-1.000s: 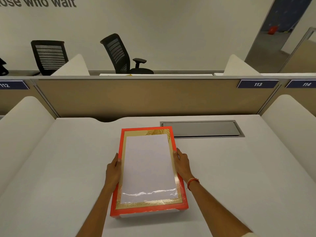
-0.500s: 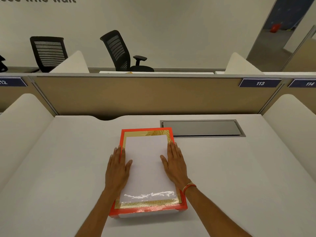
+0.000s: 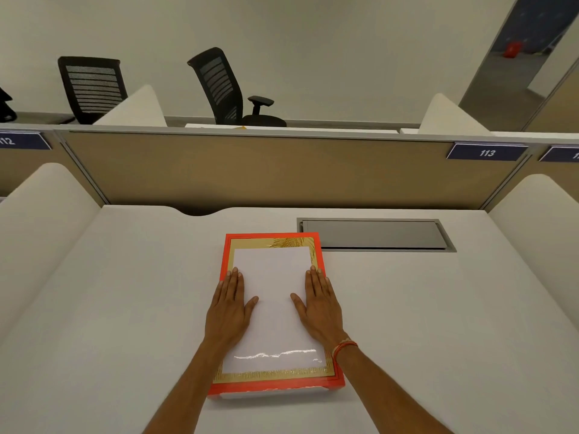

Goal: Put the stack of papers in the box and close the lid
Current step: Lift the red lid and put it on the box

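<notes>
The flat red cardboard box with a shiny gold and white lid [image 3: 275, 311] sits on the white surface [image 3: 125, 308], just in front of the grey metal flap [image 3: 376, 234] set into that surface. The lid looks to be down on the box already, with only a thin white strip of the bottom part peeking out under the near red edge. No stack of papers can be seen outside the box, so the papers are most likely inside, though the lid hides them and this is only a guess. So the job looks almost done. What may be left is a last push to seat the lid flat and then lifting the hands away. The left hand [image 3: 230, 311] lies flat on the left side of the lid and the right hand [image 3: 319, 308] lies flat on the right side of the lid. The fingers [image 3: 233, 280] are straight and spread out, not curled and not holding anything. They point toward the grey metal flap, and their tips stop about halfway up the lid, near its red side edges. The thumbs point in toward the middle of the white panel. A thin orange thread band [image 3: 343, 347] is around the right wrist.
</notes>
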{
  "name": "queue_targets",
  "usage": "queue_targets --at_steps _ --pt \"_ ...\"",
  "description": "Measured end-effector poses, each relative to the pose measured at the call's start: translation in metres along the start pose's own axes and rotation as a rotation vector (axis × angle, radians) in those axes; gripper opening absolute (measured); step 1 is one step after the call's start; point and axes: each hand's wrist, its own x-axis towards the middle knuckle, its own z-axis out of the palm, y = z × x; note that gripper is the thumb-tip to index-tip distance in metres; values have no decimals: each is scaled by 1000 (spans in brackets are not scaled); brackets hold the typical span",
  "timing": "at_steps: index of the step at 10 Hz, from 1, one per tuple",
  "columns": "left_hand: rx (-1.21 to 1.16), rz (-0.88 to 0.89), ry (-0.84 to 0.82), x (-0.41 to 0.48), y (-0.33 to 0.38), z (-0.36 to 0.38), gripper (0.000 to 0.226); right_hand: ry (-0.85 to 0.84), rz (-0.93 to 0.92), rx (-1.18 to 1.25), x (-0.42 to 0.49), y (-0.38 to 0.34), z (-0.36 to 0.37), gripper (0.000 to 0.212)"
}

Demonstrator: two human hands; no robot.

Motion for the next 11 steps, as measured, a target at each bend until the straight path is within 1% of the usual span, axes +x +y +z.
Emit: queue_targets --at_steps 2,5,7,9,10,11 --pt "6 -35 -5 0 2 7 95 4 3 -27 0 0 4 77" --pt "35 -40 -4 -1 3 10 87 10 12 -43 0 0 6 78" --pt "42 -54 -14 -3 5 6 86 16 19 -41 -2 -2 4 80" --pt "23 -45 1 -1 6 6 90 18 38 -40 -1 -2 3 79" --pt "-7 -43 -21 -2 8 3 97 -14 31 3 -4 -5 -4 79" --pt "-23 -37 4 0 9 2 99 -4 23 43 -3 -4 -8 78"
